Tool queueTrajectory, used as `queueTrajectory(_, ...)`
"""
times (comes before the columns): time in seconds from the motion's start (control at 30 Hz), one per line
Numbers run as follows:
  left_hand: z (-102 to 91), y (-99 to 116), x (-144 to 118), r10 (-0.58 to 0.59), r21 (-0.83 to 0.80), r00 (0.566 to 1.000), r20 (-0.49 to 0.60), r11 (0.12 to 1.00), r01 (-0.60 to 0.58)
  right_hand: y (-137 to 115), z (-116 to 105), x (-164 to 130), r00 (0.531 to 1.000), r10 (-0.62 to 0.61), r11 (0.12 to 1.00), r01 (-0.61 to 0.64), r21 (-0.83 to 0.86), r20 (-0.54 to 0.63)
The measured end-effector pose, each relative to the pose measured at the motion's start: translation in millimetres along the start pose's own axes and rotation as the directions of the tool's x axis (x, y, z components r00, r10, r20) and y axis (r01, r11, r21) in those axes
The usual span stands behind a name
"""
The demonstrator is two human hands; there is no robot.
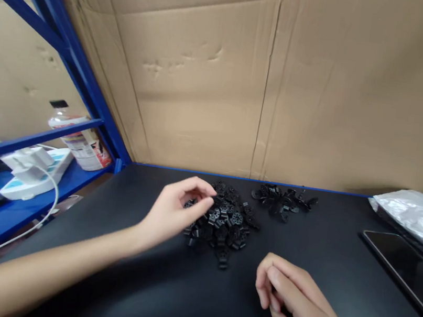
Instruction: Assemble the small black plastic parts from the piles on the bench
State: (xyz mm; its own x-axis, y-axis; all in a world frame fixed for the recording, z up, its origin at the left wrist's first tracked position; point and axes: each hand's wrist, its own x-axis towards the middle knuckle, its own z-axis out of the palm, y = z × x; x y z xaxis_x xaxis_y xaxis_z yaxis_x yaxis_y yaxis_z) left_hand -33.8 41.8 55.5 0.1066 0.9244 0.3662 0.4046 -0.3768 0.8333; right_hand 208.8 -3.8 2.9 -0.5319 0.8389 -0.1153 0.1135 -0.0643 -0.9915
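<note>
Black table point(107, 270), with a big heap of small black plastic parts point(225, 224) in the middle. Left hand point(178, 209) at the left edge of that heap, fingers point(205, 200) pinched narrow around one little part there, or right on it; too small and dark to be sure. Right hand point(287, 291) resting near, just in front of the heap, fingers curled in loosely, holding nothing seen. Smaller bunch of black parts point(283, 197) farther back and to the right, apart from the big heap. Probably light, hard and a bit slippery, these parts; best picked one at a time by the rim with fingertips. Dark flat phone point(405, 269) and silvery plastic bag point(421, 216) at the far right. Blue metal shelf point(28, 163) on the left, with a bottle point(82, 142).
</note>
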Motion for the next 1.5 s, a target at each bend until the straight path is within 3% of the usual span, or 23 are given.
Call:
queueTrajectory(0.17, -27.6, -36, 18, -0.037, 0.065, 0.999, -0.036, 0.997, 0.039, -1, 1, 0, 1.0, 0.008, 0.999, -0.008, -0.041, 0.007)
queueTrajectory(0.27, -22.5, -42, 9, -0.001, 0.098, 0.994, -0.11, 0.995, 0.012, 0, 1, -1, 1.0, -0.005, 0.998, 0.005, -0.068, 0.002)
queueTrajectory(0.33, -11.7, -35, -4, 0.048, 0.12, 0.988, -0.144, 0.992, -0.031, 0, -5, 2, 0.999, -0.033, 0.991, 0.029, -0.128, -0.031)
queueTrajectory(0.4, 3.5, -22, -23, 0.101, 0.124, 0.991, -0.087, 0.988, -0.09, -2, -17, 9, 0.991, -0.101, 0.968, 0.078, -0.238, -0.084)
queueTrajectory(0.47, 20.6, -6, -43, 0.152, 0.084, 0.977, 0.149, 0.983, -0.166, -6, -37, 18, 0.972, -0.186, 0.92, 0.123, -0.372, -0.14)
queueTrajectory(0.53, 37.0, 5, -61, 0.168, -0.011, 0.917, 0.362, 0.984, -0.176, -10, -62, 29, 0.941, -0.274, 0.849, 0.14, -0.509, -0.198)
queueTrajectory(0.6, 50.1, 11, -72, 0.164, -0.082, 0.863, 0.478, 0.986, -0.142, -11, -85, 37, 0.903, -0.362, 0.717, 0.112, -0.688, -0.23)
queueTrajectory(0.67, 58.6, 11, -76, 0.139, -0.106, 0.849, 0.509, 0.989, -0.098, -9, -102, 43, 0.892, -0.41, 0.558, 0.079, -0.826, -0.191)
queueTrajectory(0.73, 62.2, 9, -75, 0.093, -0.097, 0.862, 0.498, 0.994, -0.052, -4, -108, 46, 0.898, -0.423, 0.426, 0.078, -0.902, -0.122)
queueTrajectory(0.87, 61.3, 6, -72, 0.04, -0.073, 0.865, 0.5, 0.997, -0.004, 6, -105, 50, 0.923, -0.385, 0.298, 0.105, -0.949, -0.018)
queueTrajectory(1.23, 63.0, 6, -72, 0.056, -0.064, 0.862, 0.503, 0.998, -0.028, 2, -100, 50, 0.919, -0.388, 0.331, 0.076, -0.941, -0.062)
queueTrajectory(1.37, 62.9, 6, -73, 0.045, -0.028, 0.864, 0.502, 0.999, -0.036, 2, -97, 50, 0.916, -0.397, 0.418, 0.129, -0.899, -0.053)
queueTrajectory(1.5, 63.0, 6, -73, 0.043, -0.015, 0.864, 0.502, 0.999, -0.041, 0, -96, 50, 0.919, -0.383, 0.571, 0.16, -0.805, -0.089)
